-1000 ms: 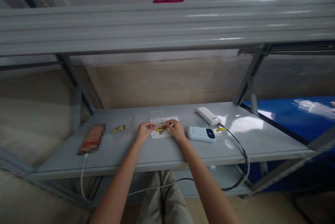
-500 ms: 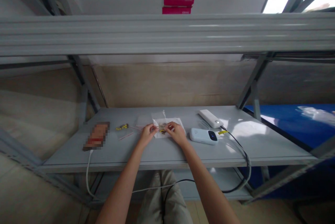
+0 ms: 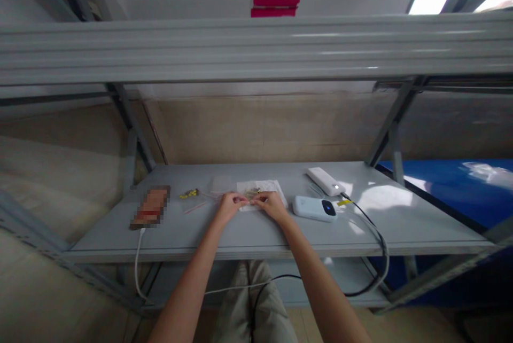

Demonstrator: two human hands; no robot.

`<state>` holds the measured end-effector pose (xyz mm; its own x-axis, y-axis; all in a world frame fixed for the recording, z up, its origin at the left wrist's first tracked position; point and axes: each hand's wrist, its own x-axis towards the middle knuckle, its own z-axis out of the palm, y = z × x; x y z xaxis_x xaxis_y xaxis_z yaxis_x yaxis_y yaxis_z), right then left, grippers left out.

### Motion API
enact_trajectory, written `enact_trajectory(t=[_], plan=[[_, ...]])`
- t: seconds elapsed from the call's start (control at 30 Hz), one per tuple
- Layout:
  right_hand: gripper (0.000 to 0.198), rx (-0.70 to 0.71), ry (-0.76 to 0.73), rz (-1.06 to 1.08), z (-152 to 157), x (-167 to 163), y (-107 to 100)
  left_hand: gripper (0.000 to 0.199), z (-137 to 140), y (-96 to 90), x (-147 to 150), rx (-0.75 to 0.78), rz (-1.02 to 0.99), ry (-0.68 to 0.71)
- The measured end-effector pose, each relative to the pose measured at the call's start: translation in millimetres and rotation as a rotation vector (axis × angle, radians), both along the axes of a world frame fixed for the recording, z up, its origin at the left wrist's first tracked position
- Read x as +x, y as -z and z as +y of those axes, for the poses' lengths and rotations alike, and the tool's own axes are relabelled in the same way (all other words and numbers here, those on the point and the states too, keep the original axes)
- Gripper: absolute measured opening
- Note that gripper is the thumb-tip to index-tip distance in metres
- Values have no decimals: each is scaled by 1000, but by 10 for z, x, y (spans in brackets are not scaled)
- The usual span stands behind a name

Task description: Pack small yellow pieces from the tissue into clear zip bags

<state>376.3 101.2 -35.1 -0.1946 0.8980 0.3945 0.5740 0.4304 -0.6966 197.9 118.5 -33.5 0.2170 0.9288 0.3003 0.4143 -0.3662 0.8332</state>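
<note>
My left hand (image 3: 232, 204) and my right hand (image 3: 272, 204) meet over a crinkled white sheet (image 3: 276, 189), perhaps a flat bag. Both have thumb and fingers pinched, with the fingertips nearly touching. Whatever lies in the pinch is too small and blurred to name. Just beyond the fingertips, a small heap of brass-coloured and yellow bits (image 3: 253, 191) rests on the white sheet. Left of my left hand are several small yellow pieces (image 3: 188, 193) and a clear zip bag with a red line (image 3: 195, 208). Another clear bag (image 3: 218, 185) lies flat behind that hand.
A pale blue power bank (image 3: 312, 208) with a lit display and a white one (image 3: 324, 180) sit at right, with cables (image 3: 377, 231) running over the front edge. At left lies a blurred-out phone-like object (image 3: 150, 207) on a white cable. A thick grey beam (image 3: 256, 49) spans above the shelf.
The clear plastic film that stood up by my left fingers no longer shows there. My left fingertips have moved right, closer to my right ones. The view has shifted slightly.
</note>
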Motion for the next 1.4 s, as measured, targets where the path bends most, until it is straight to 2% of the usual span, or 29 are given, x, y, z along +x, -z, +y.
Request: enact_trajectory(t=[0.13,0.23,0.4,0.57,0.67,0.77,0.83,0.97,1.17,1.23,1.3,1.4], plan=[[15,77,33,-78,-76,-35,-29,7,-14,-19,11,-6,25,-10],[15,123,59,-119,-141,-74,-47,4,-33,-43,10,10,21,37],[15,81,45,-68,-118,-114,-27,5,-50,-28,11,29,-55,66],[23,14,11,95,-77,-109,-20,11,-6,18,-9,77,-58,-54],[23,103,83,218,-62,-73,-19,19,49,-14,-115,130,-46,-214],[18,185,176,238,-44,-36,-26,28,102,-115,-304,222,143,-457],[15,193,157,189,-40,-29,-39,31,128,-200,-426,236,312,-578],[14,166,97,161,-61,-54,-68,37,156,-318,-548,134,602,-691],[17,152,120,193,-80,-63,-80,66,12,-346,-716,132,856,-847],[18,145,119,191,-75,-60,-74,59,-110,-339,-859,190,912,-804],[19,140,124,186,-64,-59,-62,45,-240,-312,-1024,246,966,-666],[20,141,127,171,-43,-59,-38,31,-387,-241,-1228,231,975,-455]])
